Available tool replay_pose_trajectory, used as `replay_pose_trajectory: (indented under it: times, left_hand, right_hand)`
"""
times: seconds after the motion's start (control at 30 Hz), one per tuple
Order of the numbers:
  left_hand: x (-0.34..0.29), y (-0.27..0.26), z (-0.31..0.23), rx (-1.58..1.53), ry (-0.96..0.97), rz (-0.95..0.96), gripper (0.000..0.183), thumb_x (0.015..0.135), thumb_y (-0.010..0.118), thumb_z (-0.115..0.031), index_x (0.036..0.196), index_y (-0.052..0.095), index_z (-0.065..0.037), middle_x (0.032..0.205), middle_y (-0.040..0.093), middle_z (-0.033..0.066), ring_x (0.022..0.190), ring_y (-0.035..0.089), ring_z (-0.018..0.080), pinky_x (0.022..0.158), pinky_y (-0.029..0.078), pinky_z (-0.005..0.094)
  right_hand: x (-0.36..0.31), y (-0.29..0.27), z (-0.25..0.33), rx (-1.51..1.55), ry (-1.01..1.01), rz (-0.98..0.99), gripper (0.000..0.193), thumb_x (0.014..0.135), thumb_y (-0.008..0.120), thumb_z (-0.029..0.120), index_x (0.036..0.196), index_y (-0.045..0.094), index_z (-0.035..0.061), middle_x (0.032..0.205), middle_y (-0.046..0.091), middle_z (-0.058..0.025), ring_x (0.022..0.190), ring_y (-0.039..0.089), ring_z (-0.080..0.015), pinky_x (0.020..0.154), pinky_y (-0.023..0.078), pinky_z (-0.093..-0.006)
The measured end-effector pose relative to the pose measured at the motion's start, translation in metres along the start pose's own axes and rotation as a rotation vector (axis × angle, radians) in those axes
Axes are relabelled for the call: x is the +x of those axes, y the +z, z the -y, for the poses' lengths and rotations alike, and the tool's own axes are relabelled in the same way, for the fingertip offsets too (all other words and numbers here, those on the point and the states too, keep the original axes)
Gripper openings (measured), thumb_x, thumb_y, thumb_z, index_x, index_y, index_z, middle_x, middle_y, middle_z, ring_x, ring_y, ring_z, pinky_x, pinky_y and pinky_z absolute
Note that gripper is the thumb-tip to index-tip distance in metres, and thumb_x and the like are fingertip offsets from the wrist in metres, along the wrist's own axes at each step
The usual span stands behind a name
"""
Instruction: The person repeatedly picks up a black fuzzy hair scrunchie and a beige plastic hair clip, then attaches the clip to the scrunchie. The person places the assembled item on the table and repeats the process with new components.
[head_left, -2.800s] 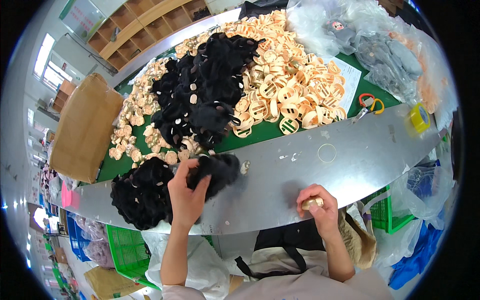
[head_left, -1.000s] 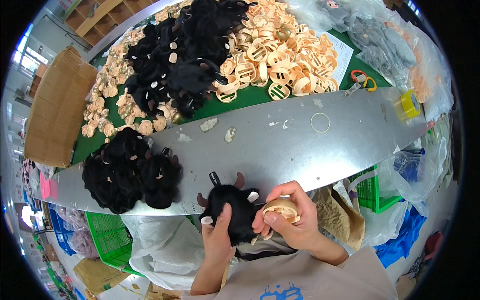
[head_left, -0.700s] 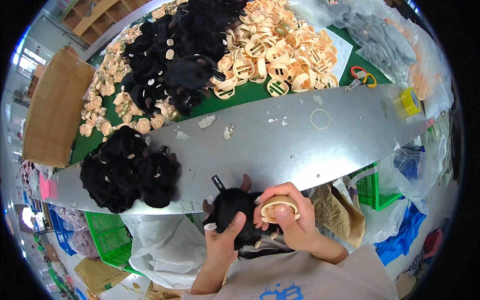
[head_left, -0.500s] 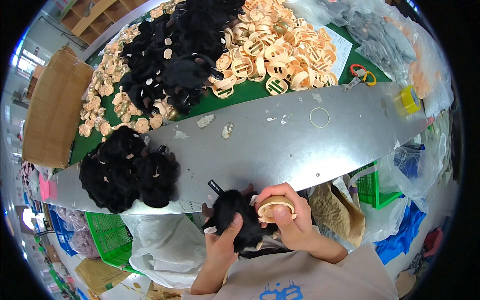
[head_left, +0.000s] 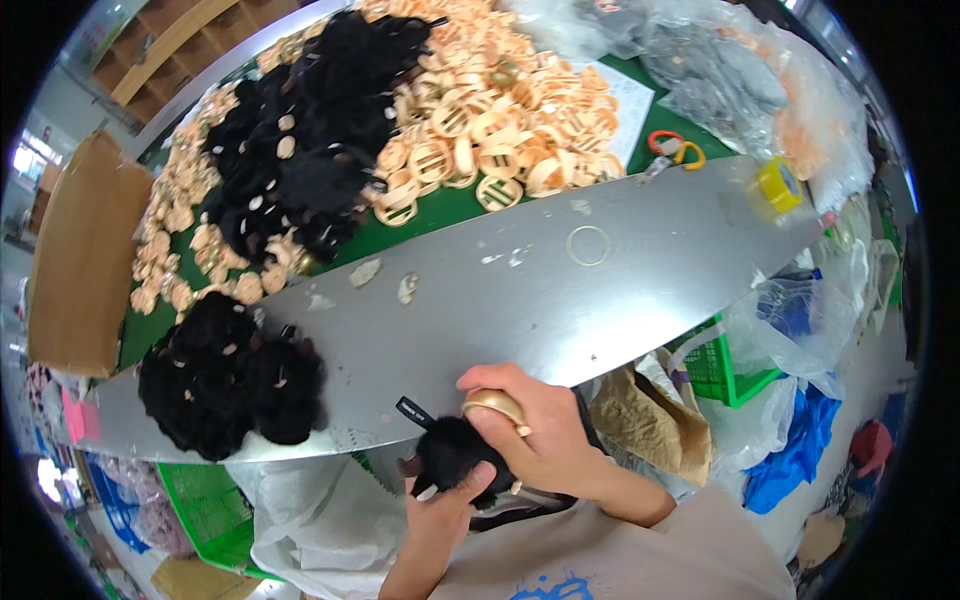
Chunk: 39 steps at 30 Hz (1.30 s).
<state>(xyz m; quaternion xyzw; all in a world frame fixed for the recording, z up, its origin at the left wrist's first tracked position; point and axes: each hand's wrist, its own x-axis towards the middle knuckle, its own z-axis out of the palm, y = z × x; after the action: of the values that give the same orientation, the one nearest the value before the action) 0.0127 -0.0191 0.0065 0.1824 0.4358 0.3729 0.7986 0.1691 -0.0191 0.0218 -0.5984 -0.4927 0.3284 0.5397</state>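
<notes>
My left hand [head_left: 438,515] grips a small black plush toy [head_left: 448,452] with brown horns and a black label loop at its top, low in front of me at the table's near edge. My right hand [head_left: 545,435] is closed round a domed plastic piece [head_left: 497,402], gold outside with a peach rim. That piece sits at the toy's upper right; whether the two touch is hard to tell. More black plush toys [head_left: 285,385] lie clustered on the metal strip at the left.
Beyond the grey metal strip [head_left: 480,300], a green surface bears a black plush heap [head_left: 320,160] and many peach slotted round pieces [head_left: 500,130]. Orange-handled scissors [head_left: 675,150] and yellow tape [head_left: 780,185] lie at the right. Green baskets [head_left: 205,515] stand below, a cardboard box [head_left: 75,265] far left.
My right hand has turned over, so the piece now shows its gold dome instead of its hollow peach side. It has moved up and left, nearer the toy's top. The view has shifted.
</notes>
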Motion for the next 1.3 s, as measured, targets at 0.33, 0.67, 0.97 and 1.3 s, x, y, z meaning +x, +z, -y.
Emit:
replay_pose_trajectory:
  times: [0.33,0.67,0.97,1.3]
  left_hand:
    - [0.010,0.018,0.028,0.122,0.065,0.114,0.066,0.069,0.079,0.012,0.125,0.048,-0.003,0.116,0.058,0.0063,0.107,0.059,0.0179,0.092,0.051,0.0323]
    - [-0.013,0.032,0.033,0.322,0.030,0.152,0.051,0.085,0.073,-0.005,0.131,0.053,0.005,0.123,0.060,0.0127,0.106,0.059,0.0227,0.092,0.049,0.0346]
    - [-0.048,0.030,0.033,0.288,0.104,0.230,0.055,0.085,0.072,-0.010,0.134,0.050,0.002,0.124,0.059,0.0128,0.105,0.060,0.0245,0.091,0.050,0.0364]
    - [-0.081,0.049,0.007,0.252,0.375,0.171,0.041,0.086,0.071,-0.012,0.120,0.058,0.007,0.110,0.064,0.0148,0.091,0.062,0.0251,0.077,0.054,0.0352]
  right_hand:
    - [-0.004,-0.029,0.005,0.019,0.115,-0.066,0.020,0.095,0.063,0.020,0.110,0.060,0.0080,0.089,0.064,-0.0046,0.078,0.061,-0.0114,0.071,0.048,-0.0249]
    - [-0.042,-0.034,0.009,-0.153,0.111,-0.295,0.025,0.090,0.070,0.032,0.102,0.058,0.0138,0.077,0.066,-0.0088,0.068,0.067,-0.0291,0.060,0.052,-0.0327]
    - [-0.070,-0.018,0.012,-0.331,-0.207,-0.468,0.024,0.095,0.063,0.030,0.102,0.052,0.0096,0.073,0.061,-0.0101,0.064,0.062,-0.0330,0.056,0.049,-0.0383]
    - [-0.099,-0.037,0.056,-0.040,-0.265,-0.349,0.032,0.101,0.051,0.031,0.125,0.054,0.0091,0.087,0.064,-0.0070,0.078,0.064,-0.0188,0.070,0.050,-0.0316]
